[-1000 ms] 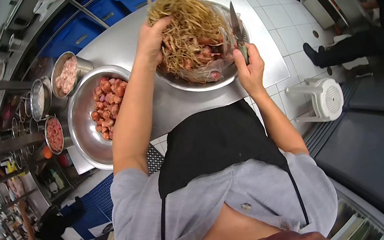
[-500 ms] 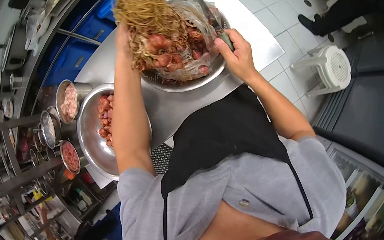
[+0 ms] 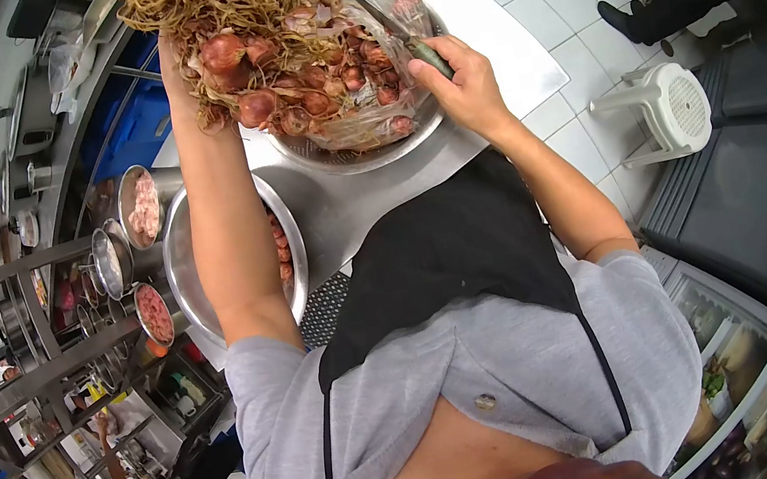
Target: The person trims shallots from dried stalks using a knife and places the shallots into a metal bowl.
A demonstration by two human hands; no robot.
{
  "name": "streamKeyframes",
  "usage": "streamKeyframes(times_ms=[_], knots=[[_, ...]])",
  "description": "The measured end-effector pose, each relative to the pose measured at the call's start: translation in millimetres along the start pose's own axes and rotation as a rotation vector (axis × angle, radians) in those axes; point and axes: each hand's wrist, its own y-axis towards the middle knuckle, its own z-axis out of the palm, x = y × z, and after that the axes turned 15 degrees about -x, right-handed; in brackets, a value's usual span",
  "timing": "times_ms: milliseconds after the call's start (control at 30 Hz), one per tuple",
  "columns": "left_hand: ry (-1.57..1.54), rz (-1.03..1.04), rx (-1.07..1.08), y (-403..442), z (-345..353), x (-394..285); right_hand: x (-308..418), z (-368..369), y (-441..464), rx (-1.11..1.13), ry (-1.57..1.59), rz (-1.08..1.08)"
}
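My left hand [image 3: 175, 66] holds up a bunch of shallots [image 3: 258, 108] with long dry stalks; its fingers are hidden behind the bunch. My right hand [image 3: 465, 89] is closed around the green handle of a knife [image 3: 431, 59], whose blade points up and left beside the bunch. Below, a clear plastic bag [image 3: 370, 128] with more shallots sits in a metal colander [image 3: 427, 134]. Under my left forearm stands a steel bowl [image 3: 191, 282], with loose shallots [image 3: 281, 246] partly showing.
All this rests on a steel table [image 3: 513, 45]. Pots [image 3: 140, 207] with pale and pink pieces stand at the left, by metal shelving. A white stool [image 3: 675, 104] is on the tiled floor at right. One person works at lower left; another person's dark legs show at upper right.
The bunch has moved left and nearer to me with my left hand, over the bowl side. The knife has tilted further left, still in my right hand.
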Motion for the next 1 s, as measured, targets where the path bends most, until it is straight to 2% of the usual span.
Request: streamKeyframes(times_ms=[67, 167, 467, 633, 767, 1000], knots=[[0.012, -0.011, -0.002, -3.9, 11.2, 3.2, 2.4, -1.2, -0.1, 0.006, 0.039, 0.057], [0.033, -0.027, -0.012, -8.8, 21.2, 9.0, 3.8, -1.7, -1.0, -0.008, 0.211, 0.261], [0.126, -0.053, -0.099, -26.8, 33.4, 20.0, 7.0, -16.9, -4.3, -0.012, 0.174, 0.242], [0.376, -0.057, -0.317, -21.2, 21.8, 26.5, -2.8, -14.5, -1.5, -0.007, 0.199, 0.261], [0.643, -0.123, -0.520, 9.7, -21.3, 47.1, -17.3, -16.9, 0.1, -0.016, 0.214, 0.338], [0.427, -0.064, -0.384, 10.4, -7.9, 37.2, -9.8, -18.7, -1.3, -0.013, 0.247, 0.353]])
